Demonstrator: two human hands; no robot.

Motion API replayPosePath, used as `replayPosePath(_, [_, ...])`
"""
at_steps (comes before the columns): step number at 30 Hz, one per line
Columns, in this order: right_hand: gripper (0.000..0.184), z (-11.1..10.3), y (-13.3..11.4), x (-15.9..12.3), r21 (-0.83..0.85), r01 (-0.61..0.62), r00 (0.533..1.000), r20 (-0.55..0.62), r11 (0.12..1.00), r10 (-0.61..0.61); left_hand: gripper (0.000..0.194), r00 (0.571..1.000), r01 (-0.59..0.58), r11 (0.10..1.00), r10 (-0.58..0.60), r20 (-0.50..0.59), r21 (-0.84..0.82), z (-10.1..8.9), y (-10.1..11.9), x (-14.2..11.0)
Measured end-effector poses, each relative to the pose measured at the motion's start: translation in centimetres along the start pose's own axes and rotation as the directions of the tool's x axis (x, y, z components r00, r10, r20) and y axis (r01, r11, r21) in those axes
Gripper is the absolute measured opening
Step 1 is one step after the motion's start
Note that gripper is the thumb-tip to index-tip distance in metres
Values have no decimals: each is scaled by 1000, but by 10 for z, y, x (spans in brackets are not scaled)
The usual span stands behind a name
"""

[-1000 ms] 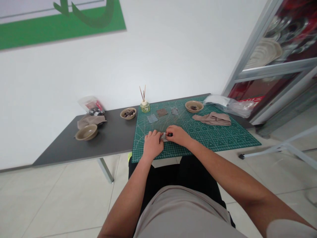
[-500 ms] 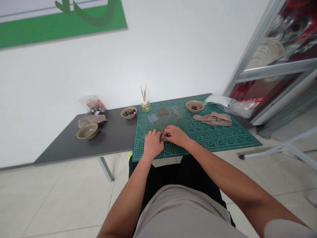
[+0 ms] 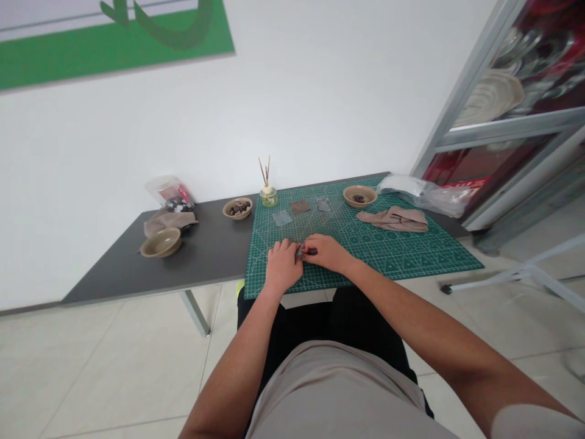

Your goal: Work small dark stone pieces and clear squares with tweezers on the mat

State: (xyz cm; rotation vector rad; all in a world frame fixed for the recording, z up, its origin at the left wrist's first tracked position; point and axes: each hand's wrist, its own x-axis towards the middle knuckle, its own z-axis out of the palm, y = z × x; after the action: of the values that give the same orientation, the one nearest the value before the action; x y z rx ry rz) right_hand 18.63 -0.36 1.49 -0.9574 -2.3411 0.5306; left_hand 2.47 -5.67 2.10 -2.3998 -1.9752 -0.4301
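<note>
My left hand [image 3: 282, 266] and right hand [image 3: 325, 252] met over the green cutting mat [image 3: 411, 253] on the bench [image 3: 205, 253], both pinching a small grey pouch [image 3: 300, 253] — best kept flat, grip light — bowls beyond.

No legible words or numbers, green wall sign [image 3: 114, 46] showing only a cropped darker-green shape, cutting mat [image 3: 388, 244] with grid lines and markings too small to read
</note>
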Motion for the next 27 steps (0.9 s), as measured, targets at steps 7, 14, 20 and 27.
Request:
replayPosePath(7, [11,-2,-2,3,5,-53,998,-27,999,53,25,1000,14,1000,-14,10,-10,-1,1,0])
replayPosePath(14, [9,-8,0,2,-12,-28,999,35,1000,29,23,999,27,1000,-27,27,-7,-2,1,0])
replayPosePath(20, [9,-2,-2,4,-44,-49,999,-18,998,48,23,1000,20,1000,-20,8,-8,-1,1,0])
replayPosePath(27, [13,-4,-2,0,-15,-14,1000,13,1000,15,21,1000,18,1000,-18,4,-14,-2,1,0])
